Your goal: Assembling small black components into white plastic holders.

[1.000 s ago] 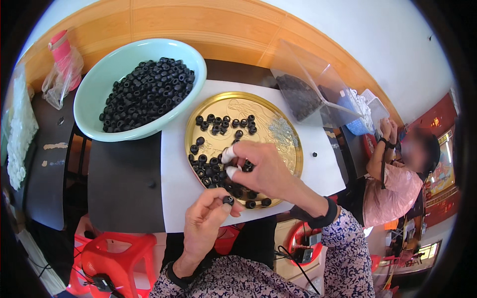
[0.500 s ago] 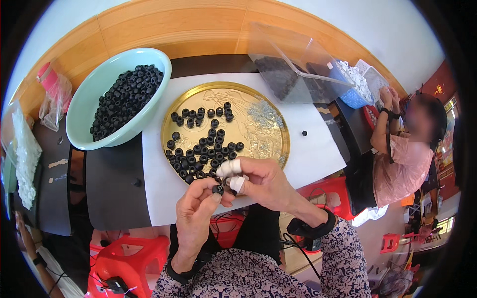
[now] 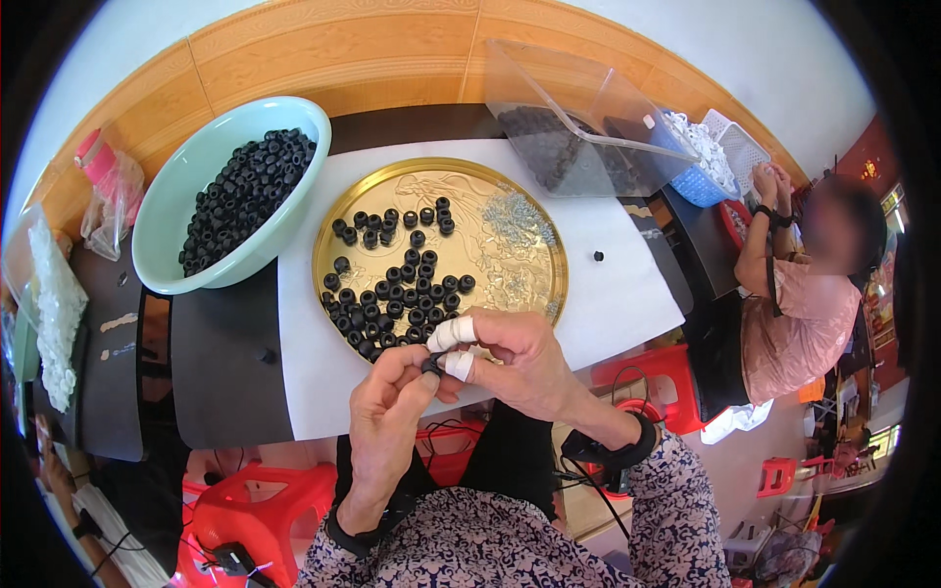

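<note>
In front of me, over the near edge of the gold tray (image 3: 469, 201), my two hands meet. My left hand (image 3: 384, 404) pinches a small black round piece (image 3: 430, 365) between thumb and fingertips. White tape wraps the thumb and forefinger of my right hand (image 3: 529, 367), which are closed right against that piece. Whatever lies between the right fingertips is too small or hidden to make out. Several black round pieces with holes (image 3: 377, 312) lie on the tray's left half. Small silvery metal parts (image 3: 518, 218) are spread on its right side.
A pale green basin (image 3: 155, 220) of black pieces stands at left. Behind the tray, a clear plastic bin (image 3: 578, 137) leans over. One black piece (image 3: 599, 256) lies on the white sheet (image 3: 632, 294). Another person (image 3: 799, 294) sits at right beside a blue basket (image 3: 698, 188).
My hands have come together: the right taped fingertips now meet the black piece in my left hand, which has turned. The view has shifted slightly.
</note>
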{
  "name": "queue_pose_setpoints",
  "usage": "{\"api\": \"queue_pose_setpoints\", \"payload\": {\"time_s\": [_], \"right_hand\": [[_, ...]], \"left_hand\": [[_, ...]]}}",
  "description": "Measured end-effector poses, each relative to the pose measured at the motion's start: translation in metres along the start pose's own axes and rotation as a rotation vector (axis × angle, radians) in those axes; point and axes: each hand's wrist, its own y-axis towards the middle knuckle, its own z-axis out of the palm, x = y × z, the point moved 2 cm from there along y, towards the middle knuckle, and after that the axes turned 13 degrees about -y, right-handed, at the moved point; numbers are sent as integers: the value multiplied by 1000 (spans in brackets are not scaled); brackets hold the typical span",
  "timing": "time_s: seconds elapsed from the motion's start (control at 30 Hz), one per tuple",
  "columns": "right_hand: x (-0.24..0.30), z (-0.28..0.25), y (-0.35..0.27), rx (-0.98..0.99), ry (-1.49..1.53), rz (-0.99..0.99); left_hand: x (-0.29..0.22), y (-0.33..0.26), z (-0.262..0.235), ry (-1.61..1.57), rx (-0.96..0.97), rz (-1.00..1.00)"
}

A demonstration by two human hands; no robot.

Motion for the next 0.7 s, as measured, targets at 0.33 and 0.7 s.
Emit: {"api": "queue_pose_setpoints", "payload": {"time_s": [0.33,0.7], "right_hand": [[-3,0,2,-29,-26,-45],[-9,5,2,-106,-119,-169]], "left_hand": [[4,3,-2,21,6,8],[3,4,-1,-8,4,4]]}}
